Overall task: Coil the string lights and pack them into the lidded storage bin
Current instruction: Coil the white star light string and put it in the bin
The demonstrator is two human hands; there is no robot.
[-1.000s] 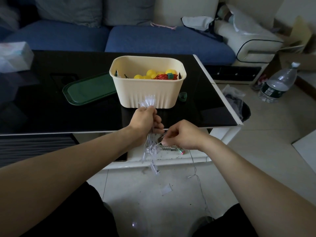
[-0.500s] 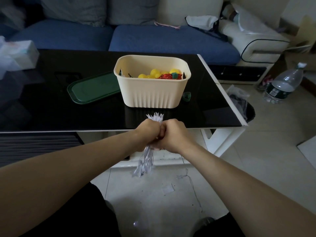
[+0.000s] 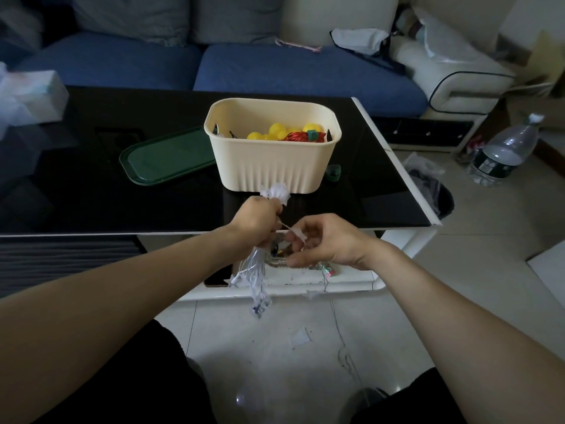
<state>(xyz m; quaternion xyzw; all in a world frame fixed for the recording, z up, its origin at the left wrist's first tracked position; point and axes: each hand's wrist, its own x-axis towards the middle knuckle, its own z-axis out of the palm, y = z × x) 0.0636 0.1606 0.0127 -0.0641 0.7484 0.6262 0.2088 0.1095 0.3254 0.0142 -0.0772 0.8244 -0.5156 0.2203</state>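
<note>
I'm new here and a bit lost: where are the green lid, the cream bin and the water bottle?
green lid (image 3: pixel 166 159), head view, middle of its flat top.
cream bin (image 3: pixel 272 166), head view, ribbed front wall.
water bottle (image 3: pixel 501 153), head view, clear body.

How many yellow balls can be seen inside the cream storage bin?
3 visible in the cream storage bin: left, middle, right, beside the red item. More may be hidden below the rim.
</note>
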